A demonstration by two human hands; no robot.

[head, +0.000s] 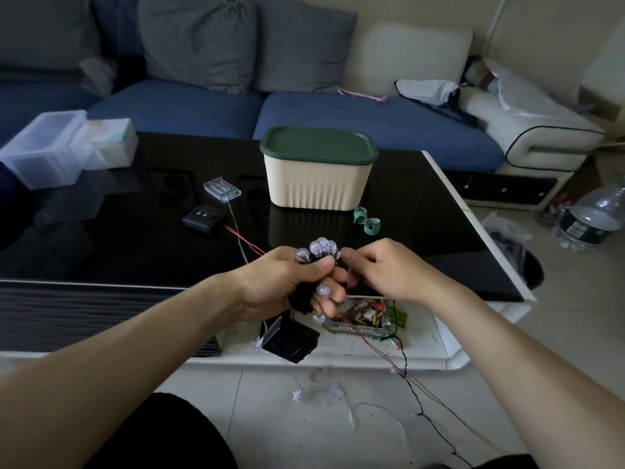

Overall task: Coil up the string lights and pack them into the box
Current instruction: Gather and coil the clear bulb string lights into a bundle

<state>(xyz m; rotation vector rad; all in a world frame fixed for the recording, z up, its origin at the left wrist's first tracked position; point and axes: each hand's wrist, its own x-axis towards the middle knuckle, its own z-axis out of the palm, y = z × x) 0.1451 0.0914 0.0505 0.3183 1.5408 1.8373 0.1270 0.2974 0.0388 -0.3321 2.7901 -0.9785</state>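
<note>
Approx. halfway: left hand (280, 286) fingers clamp a bulb coil (318, 252) above the worktop (422, 231) edge, right hand (378, 269) pinches the wire, loose wire (419, 401) trails on floor, box (318, 170) w/ lid on.
</note>
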